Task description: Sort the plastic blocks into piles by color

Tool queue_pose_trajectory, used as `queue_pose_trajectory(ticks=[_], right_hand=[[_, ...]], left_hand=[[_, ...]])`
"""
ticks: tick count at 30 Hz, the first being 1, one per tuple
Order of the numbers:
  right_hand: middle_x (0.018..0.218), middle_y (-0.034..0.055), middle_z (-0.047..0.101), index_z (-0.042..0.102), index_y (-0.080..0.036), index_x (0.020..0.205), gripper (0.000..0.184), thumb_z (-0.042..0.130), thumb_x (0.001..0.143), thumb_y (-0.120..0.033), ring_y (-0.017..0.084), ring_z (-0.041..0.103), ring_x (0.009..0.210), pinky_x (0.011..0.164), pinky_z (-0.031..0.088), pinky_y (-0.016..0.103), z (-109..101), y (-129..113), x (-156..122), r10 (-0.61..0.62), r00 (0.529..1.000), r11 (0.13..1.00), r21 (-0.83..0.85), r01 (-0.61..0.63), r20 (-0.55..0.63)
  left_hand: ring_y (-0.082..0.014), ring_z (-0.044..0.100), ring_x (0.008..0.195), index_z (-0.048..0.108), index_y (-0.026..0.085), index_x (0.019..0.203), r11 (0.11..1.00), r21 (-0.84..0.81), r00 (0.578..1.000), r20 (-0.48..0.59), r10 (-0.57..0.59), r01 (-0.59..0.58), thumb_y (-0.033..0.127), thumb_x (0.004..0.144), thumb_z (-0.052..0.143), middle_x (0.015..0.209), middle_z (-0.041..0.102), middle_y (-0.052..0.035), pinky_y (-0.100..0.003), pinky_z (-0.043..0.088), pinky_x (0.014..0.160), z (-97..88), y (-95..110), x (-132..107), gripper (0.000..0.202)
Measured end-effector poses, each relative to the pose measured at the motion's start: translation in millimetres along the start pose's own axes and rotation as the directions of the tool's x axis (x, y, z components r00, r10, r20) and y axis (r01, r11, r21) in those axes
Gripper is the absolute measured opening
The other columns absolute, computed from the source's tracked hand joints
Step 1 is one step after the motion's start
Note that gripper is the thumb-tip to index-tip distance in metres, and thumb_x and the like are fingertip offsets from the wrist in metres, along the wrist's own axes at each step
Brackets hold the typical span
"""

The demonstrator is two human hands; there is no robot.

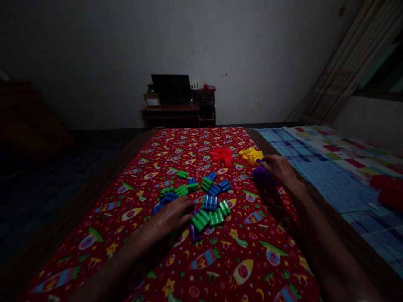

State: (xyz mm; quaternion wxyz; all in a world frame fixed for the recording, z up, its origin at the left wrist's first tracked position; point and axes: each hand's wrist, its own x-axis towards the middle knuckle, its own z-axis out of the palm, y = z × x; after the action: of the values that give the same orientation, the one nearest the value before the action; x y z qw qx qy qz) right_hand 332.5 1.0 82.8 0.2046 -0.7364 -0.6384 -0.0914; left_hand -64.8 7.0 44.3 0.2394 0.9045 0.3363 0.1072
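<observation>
My left hand (178, 212) rests low over the near edge of the mixed blocks, its thumb and forefinger apart, close to a purple block (194, 233) and a green block (200, 220). Blue blocks (170, 197) lie partly hidden behind its knuckles. More green blocks (216, 217) and a blue block (210, 202) are spread just to its right. Over on the right, my right hand (278, 170) pinches a small purple block (259, 160) above a heap of purple blocks (262, 175), which the hand's shadow darkens.
Red blocks (222, 156) and yellow blocks (252, 155) form two heaps farther back. Everything lies on a red rocket-patterned cloth (239, 268). Beyond stands a desk (171, 109) with a dark monitor (171, 88). Blue checked bedding (343, 188) is at the right.
</observation>
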Motion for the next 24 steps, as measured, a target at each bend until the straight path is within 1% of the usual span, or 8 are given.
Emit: queue_pose_trajectory(ticks=[3,7,10,14,17,19,21,24], right_hand=[[0.091,0.0119,0.074,0.075,-0.016,0.094,0.023,0.058,0.085,-0.027,0.022,0.067,0.081,0.065,0.043,0.026,2.7,25.7,-0.5,0.143,0.984,0.988,-0.079,-0.135,0.102],[0.091,0.0124,0.074,0.076,-0.015,0.092,0.022,0.059,0.085,-0.029,0.021,0.068,0.081,0.065,0.042,0.026,11.3,33.9,-3.2,0.163,0.968,0.985,-0.085,-0.149,0.193],[0.091,0.0131,0.074,0.075,-0.015,0.094,0.027,0.054,0.088,-0.031,0.022,0.068,0.082,0.065,0.042,0.026,11.5,30.6,-3.7,0.152,0.972,0.987,-0.084,-0.139,0.177],[0.085,0.0133,0.073,0.075,-0.014,0.093,0.031,0.048,0.091,-0.029,0.021,0.067,0.076,0.065,0.042,0.027,-1.3,18.5,-2.2,0.116,0.991,0.992,-0.061,-0.112,0.063],[0.081,0.0118,0.073,0.075,-0.013,0.087,0.03,0.049,0.09,-0.027,0.02,0.066,0.073,0.064,0.042,0.026,-11.1,-6.0,-3.3,0.017,1.0,0.998,0.052,-0.017,-0.007],[0.075,0.0087,0.072,0.074,-0.012,0.082,0.032,0.049,0.091,-0.029,0.018,0.064,0.067,0.062,0.042,0.025,-12.3,-33.2,-9.6,-0.092,0.996,0.972,0.214,0.091,-0.009],[0.074,0.0057,0.071,0.074,-0.013,0.083,0.035,0.048,0.093,-0.034,0.016,0.063,0.065,0.061,0.043,0.023,-8.2,-66.5,-22.3,-0.238,0.971,0.88,0.426,0.209,0.016],[0.096,0.0066,0.073,0.069,-0.017,0.109,0.031,0.05,0.093,-0.036,0.016,0.065,0.076,0.067,0.047,0.024,2.8,-114.7,-49.2,-0.46,0.887,0.667,0.675,0.316,0.038]], left_hand=[[-0.022,0.061,0.102,0.063,0.022,0.11,1.0,-0.027,0.999,0.036,-0.009,0.01,0.03,0.087,0.052,0.11,0.065,-0.0071,-0.031,0.048,0.091,-0.2,4.2,-0.2,0.026],[-0.0229,0.056,0.113,0.059,0.026,0.119,0.997,-0.082,0.999,0.034,0.016,-0.013,0.035,0.087,0.053,0.122,0.062,-0.0056,-0.031,0.045,0.096,0.6,6.2,-1.5,0.034],[-0.0209,0.06,0.098,0.062,0.023,0.104,0.996,-0.077,0.999,0.038,-0.036,0.039,0.033,0.085,0.053,0.106,0.066,-0.0048,-0.03,0.048,0.086,3.4,10.3,0.9,0.024],[-0.0175,0.059,0.072,0.057,0.02,0.079,0.988,-0.07,0.988,0.07,-0.135,0.14,0.029,0.074,0.057,0.078,0.063,-0.0001,-0.026,0.047,0.063,3.1,10.9,10.4,0.01],[-0.0163,0.058,0.062,0.054,0.021,0.074,0.974,-0.167,0.988,0.042,-0.146,0.151,0.031,0.073,0.058,0.068,0.06,0.0023,-0.025,0.043,0.056,-2.9,3.1,15.7,0.01],[-0.0168,0.059,0.062,0.054,0.021,0.075,0.96,-0.216,0.978,-0.064,-0.196,0.179,0.033,0.075,0.058,0.067,0.061,0.002,-0.025,0.044,0.055,-8.1,-0.7,16.9,0.012],[-0.0176,0.061,0.065,0.056,0.021,0.079,0.951,-0.242,0.946,-0.214,-0.244,0.191,0.037,0.076,0.06,0.071,0.064,0.0006,-0.026,0.046,0.058,-11.8,1.7,16.9,0.016],[-0.0177,0.064,0.069,0.058,0.021,0.083,0.955,-0.264,0.909,-0.352,-0.223,0.132,0.041,0.077,0.062,0.077,0.067,-0.0005,-0.027,0.05,0.063,-10.8,18.0,15.2,0.021]])
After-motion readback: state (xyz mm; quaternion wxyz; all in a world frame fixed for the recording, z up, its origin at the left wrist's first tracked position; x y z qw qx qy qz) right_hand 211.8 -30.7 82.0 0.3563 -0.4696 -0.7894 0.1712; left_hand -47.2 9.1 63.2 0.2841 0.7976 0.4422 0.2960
